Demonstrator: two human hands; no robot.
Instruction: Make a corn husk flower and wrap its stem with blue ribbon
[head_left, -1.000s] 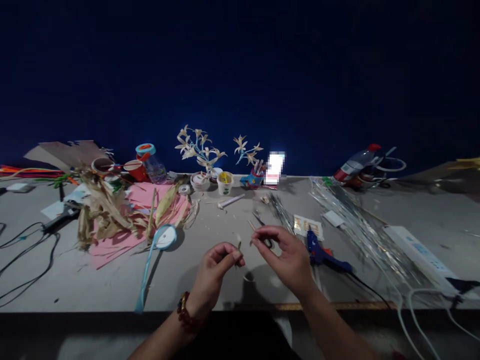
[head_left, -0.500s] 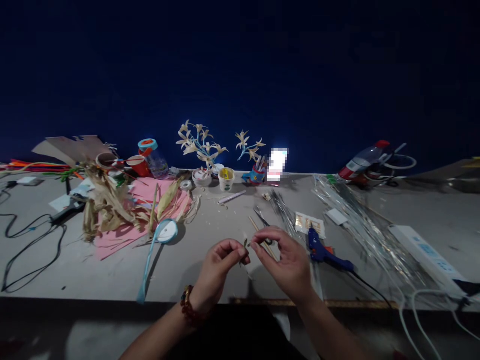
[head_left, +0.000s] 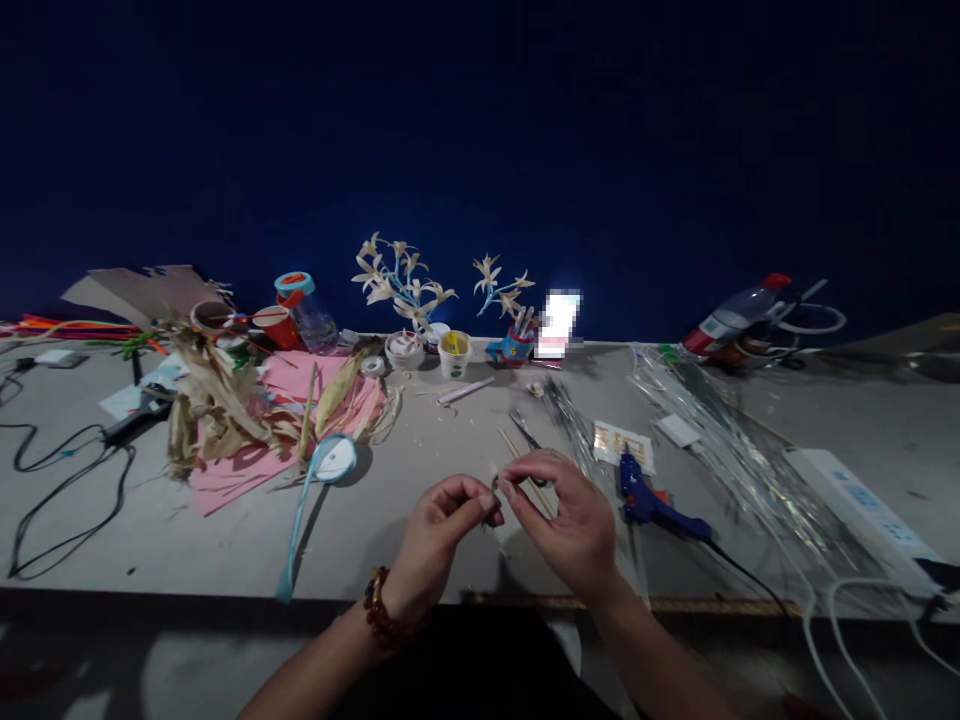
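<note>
My left hand [head_left: 439, 535] and my right hand [head_left: 570, 520] meet above the near middle of the grey table [head_left: 225, 540]. Both pinch one small pale husk piece [head_left: 494, 487] between thumb and fingertips; its exact shape is too small to make out. A beaded bracelet [head_left: 379, 610] circles my left wrist. Scissors [head_left: 525, 435] and a thin wooden stick [head_left: 525, 465] lie on the table just beyond my right hand. A blue glue gun [head_left: 652, 500] lies to the right of that hand.
Dried corn husks [head_left: 217, 410] lie on pink paper [head_left: 225, 480] at the left, beside a light blue ribbon roll [head_left: 330, 460]. Husk flowers [head_left: 401, 285] and small cups stand at the back. Wire bundles [head_left: 720, 440], a power strip [head_left: 855, 505] and cables [head_left: 60, 490] lie around.
My hands have drawn together until the fingertips meet on the small piece. The view has shifted slightly, so the table's things sit a little higher in the picture.
</note>
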